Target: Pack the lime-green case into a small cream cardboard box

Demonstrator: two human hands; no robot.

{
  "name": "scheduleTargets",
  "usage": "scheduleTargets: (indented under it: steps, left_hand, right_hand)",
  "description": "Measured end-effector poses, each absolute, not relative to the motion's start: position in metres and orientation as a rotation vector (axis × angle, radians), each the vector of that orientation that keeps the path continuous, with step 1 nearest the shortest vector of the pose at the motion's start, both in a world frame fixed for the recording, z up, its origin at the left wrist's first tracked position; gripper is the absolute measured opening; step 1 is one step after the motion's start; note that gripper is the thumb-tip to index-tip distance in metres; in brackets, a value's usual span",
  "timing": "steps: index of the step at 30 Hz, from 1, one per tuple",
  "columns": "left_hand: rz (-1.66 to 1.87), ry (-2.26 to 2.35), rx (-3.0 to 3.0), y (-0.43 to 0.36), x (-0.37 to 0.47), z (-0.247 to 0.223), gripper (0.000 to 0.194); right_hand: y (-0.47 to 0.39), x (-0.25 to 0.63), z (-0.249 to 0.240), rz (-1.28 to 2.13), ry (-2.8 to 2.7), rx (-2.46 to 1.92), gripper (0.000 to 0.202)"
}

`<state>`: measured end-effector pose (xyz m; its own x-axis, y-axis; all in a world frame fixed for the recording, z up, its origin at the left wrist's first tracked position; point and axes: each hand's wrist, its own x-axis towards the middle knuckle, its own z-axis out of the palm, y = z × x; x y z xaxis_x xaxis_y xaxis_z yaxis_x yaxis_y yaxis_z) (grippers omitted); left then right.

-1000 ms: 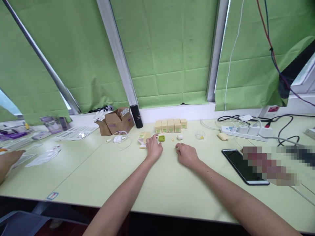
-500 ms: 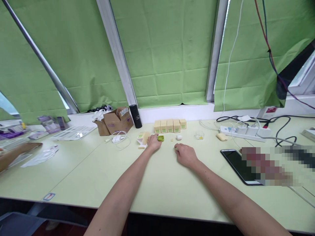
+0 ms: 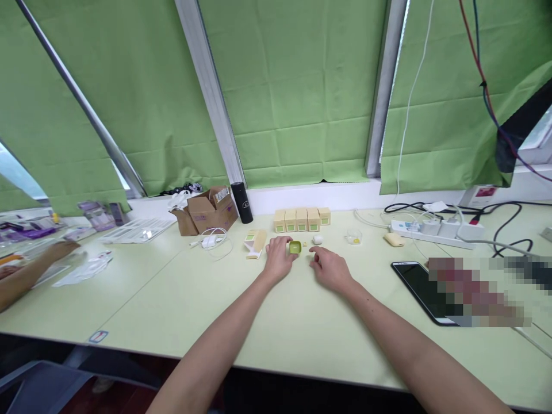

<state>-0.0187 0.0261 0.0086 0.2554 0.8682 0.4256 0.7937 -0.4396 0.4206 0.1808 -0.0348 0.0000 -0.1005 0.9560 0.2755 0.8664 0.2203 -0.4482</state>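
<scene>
- Green, small, square-rimmed tub [image 3: 295, 247] sits at the fingertips of the person's left hand [image 3: 278, 257], near the middle of the pale yellow-green table [image 3: 284, 328]. Mouth turned toward the viewer; contents too small to make out.
- Left fingers close on the tub's side, thumb at its near edge.
- Right hand [image 3: 331, 269] near the table surface, index finger pointing toward the tub, other fingers curled. Cannot tell whether anything is pinched there.
- Tiny yellow piece [image 3: 304, 244] lies between tub and right index finger, just beside the tub.
- White, rounded, small object [image 3: 317, 240] just beyond the right hand.
- Clear, shallow, plastic-looking container [image 3: 353, 236] farther right; a small yellow bit inside.
- Cream, upright, small boxes with green labels [image 3: 302, 220] in a row behind; contents hidden.
- Cream, opened carton [image 3: 255, 244] left of the left hand.
- Brown cardboard box [image 3: 215, 218], flaps up; inside not visible.
</scene>
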Motion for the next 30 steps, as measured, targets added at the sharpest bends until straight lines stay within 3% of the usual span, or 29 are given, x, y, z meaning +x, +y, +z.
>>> scheduleTargets:
  steps: [5,10,17,30]
  left_hand:
    - [1.057,1.367,2.459,-0.001,-0.009,0.019,0.036]
    - [1.136,1.172,2.503,-0.012,-0.003,0.023,0.032]
    - [1.209,1.049,2.531,-0.012,-0.007,0.021,0.041]
    - [1.369,0.955,2.458,-0.011,-0.008,0.019,0.039]
  right_hand:
    - [-0.040,0.186,-0.003,0.328,-1.822,-1.404,0.050]
    - [-0.041,0.192,-0.003,0.391,-1.736,-1.173,0.037]
    - [-0.040,0.195,0.000,0.429,-1.706,-1.147,0.036]
    - [-0.044,0.195,0.002,0.421,-1.718,-1.127,0.040]
